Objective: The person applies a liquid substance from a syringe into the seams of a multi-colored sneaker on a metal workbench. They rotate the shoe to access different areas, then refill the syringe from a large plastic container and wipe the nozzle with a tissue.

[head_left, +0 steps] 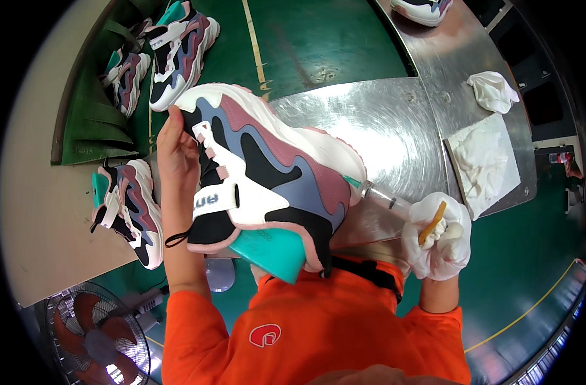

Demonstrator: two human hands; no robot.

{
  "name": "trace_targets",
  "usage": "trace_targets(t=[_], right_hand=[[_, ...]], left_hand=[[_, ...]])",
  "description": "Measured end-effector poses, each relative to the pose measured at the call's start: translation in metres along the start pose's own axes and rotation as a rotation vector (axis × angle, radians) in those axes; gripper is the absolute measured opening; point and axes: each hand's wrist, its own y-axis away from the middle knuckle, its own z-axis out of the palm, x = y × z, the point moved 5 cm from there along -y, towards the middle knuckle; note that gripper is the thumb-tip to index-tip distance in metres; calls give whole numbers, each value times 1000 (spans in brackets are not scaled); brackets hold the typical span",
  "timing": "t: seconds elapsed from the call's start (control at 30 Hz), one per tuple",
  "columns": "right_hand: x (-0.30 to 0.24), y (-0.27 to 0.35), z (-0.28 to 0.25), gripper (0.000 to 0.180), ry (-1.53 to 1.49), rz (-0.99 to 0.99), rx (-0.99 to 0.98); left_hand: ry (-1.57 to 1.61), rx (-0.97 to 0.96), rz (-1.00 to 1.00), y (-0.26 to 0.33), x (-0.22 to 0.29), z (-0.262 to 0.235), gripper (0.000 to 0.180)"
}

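A chunky sneaker (254, 157) in white, black, mauve and blue-grey lies on its side before me, toe at the upper left. A teal shoe last (274, 253) sticks out of its collar. My left hand (177, 144) grips the sneaker at the toe and lacing side; some of the fingers are hidden behind it. White-gloved, with a yellow band on it, my right hand (436, 237) is closed round a clear syringe (388, 199). The syringe's green tip meets the seam between upper and white sole near the heel.
A shiny metal worktop (370, 128) borders a green conveyor belt (306, 45). More sneakers (184, 51) stand to the left, one (129, 208) on the beige table. At right, a crumpled white cloth (493, 91) lies near a white pad (485, 167). A fan (97, 337) stands lower left.
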Motion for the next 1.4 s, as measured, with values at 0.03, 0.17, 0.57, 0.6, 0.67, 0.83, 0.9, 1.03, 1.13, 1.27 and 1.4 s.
trace_targets(t=[0.03,0.17,0.57,0.6,0.67,0.83,0.9,1.03,1.13,1.27,1.4], right_hand=[[1,1,-2,46,6,0,14],[5,6,-6,48,-1,0,55],[16,14,-13,40,-44,-14,132],[15,14,-13,40,-43,-14,131],[16,11,-14,40,-44,-5,131],[18,8,-16,46,-107,5,142],[19,8,-18,48,-117,9,157],[23,4,-20,50,-84,19,164],[25,3,-20,49,-101,-13,171],[27,4,-16,48,-119,-39,141],[34,5,-16,50,-164,-47,46]], left_hand=[[-7,-12,-21,-2,-2,-4,37],[-13,-30,-70,-4,-4,-1,41],[-229,38,-187,7,14,36,42],[-287,47,-170,12,16,43,42],[-263,55,-224,10,14,44,43],[-248,-67,-236,3,10,29,33],[-691,-338,278,1,26,36,26],[-724,-222,176,2,18,25,28],[-649,-117,-68,12,11,-11,38],[-524,205,-305,55,9,-31,44],[-407,203,-416,84,12,-11,52]])
